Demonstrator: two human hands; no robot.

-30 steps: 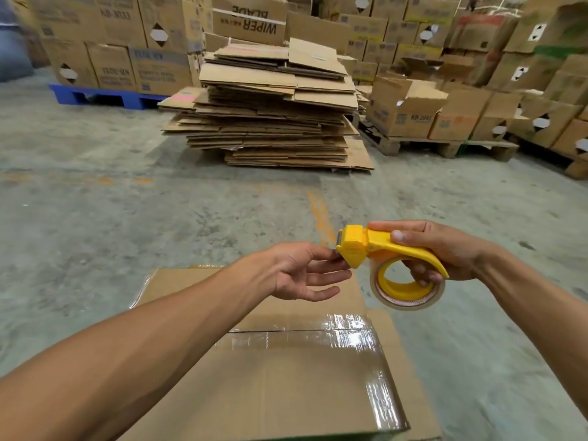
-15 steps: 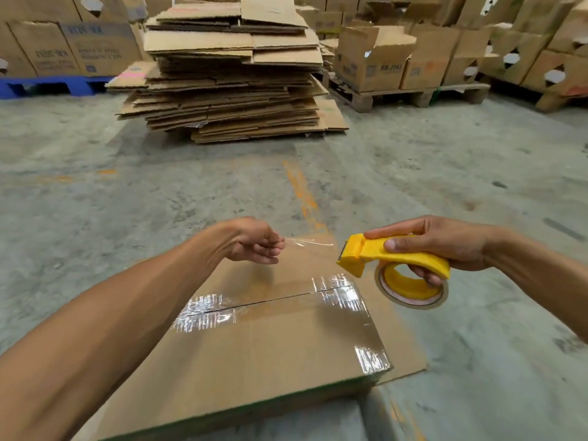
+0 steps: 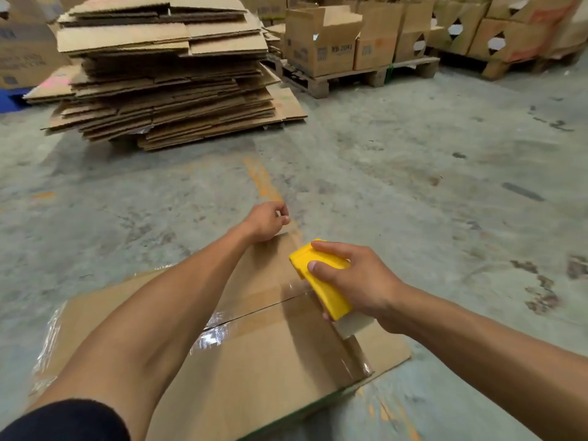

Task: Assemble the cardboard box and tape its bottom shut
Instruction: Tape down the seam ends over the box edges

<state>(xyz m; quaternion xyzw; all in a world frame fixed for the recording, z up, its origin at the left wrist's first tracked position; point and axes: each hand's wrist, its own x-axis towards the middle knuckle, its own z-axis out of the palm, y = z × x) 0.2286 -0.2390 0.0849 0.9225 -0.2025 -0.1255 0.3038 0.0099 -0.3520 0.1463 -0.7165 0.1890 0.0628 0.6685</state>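
A brown cardboard box [image 3: 270, 364] stands on the concrete floor with its flaps folded closed, and shiny clear tape lies along the seam and edges. My right hand [image 3: 356, 281] grips a yellow tape dispenser [image 3: 321, 278] and holds it down over the flap seam near the box's right side. The tape roll is mostly hidden under that hand. My left hand [image 3: 267, 221] is at the box's far edge with fingers curled, pinching what looks like the clear tape end. The tape strip between the hands is hard to see.
A tall stack of flattened cardboard [image 3: 165, 68] lies on the floor ahead. Wooden pallets [image 3: 362, 78] with assembled boxes stand at the back right. A blue pallet [image 3: 9, 100] shows at the far left. Bare concrete floor surrounds the box.
My right hand has lowered the dispenser from mid-air onto the box top. My left hand has moved forward to the box's far edge. The camera has tilted down and closer.
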